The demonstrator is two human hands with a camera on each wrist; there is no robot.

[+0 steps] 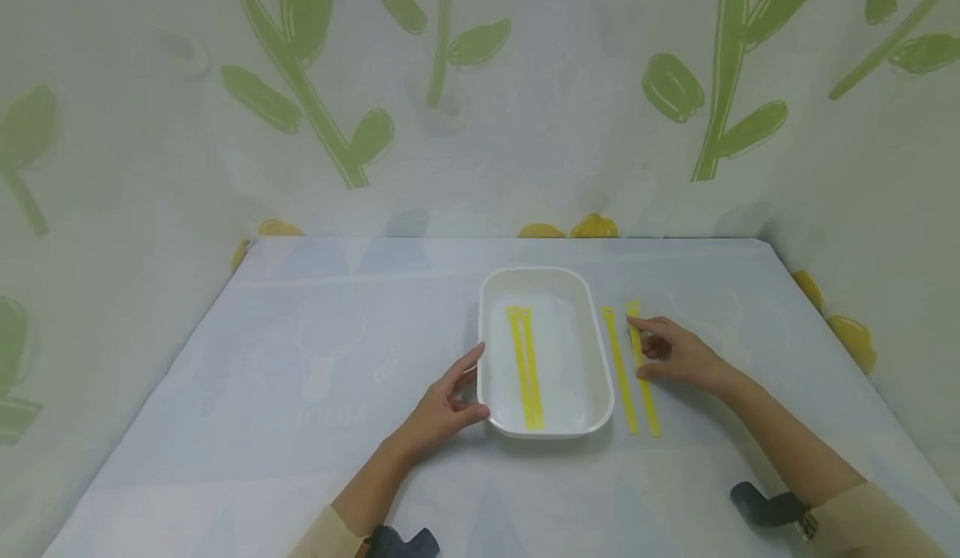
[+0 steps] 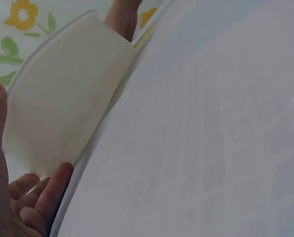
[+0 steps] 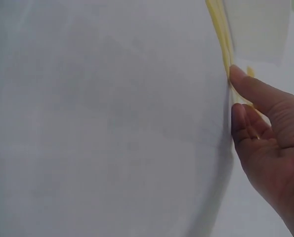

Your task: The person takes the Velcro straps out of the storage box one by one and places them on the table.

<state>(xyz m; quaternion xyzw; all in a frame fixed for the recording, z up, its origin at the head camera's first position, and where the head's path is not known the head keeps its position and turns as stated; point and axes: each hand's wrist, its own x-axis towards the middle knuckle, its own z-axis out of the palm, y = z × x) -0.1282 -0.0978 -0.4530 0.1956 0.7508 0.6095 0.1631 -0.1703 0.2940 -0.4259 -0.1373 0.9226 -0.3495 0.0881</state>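
Note:
A white rectangular tray [image 1: 600,391] stands on the table, with two thin yellow strips [image 1: 531,375] lying lengthwise in it. My left hand [image 1: 442,408] touches the tray's left side, its fingers and thumb spread along the wall; the left wrist view shows the tray's outer wall [image 2: 67,89] beside the fingers. Right of the tray lie two more yellow strips, the nearer one [image 1: 619,375] untouched. At the farther strip [image 1: 648,408], my right hand [image 1: 686,356] has index finger and thumb apart along its length, touching it. The strips' upper ends are wider.
The pale patterned tablecloth [image 1: 285,408] covers the table. Behind the table's back edge hangs a floral curtain [image 1: 525,150], with more of it at both sides. Dark wrist straps [image 1: 765,506] sit at both sleeves.

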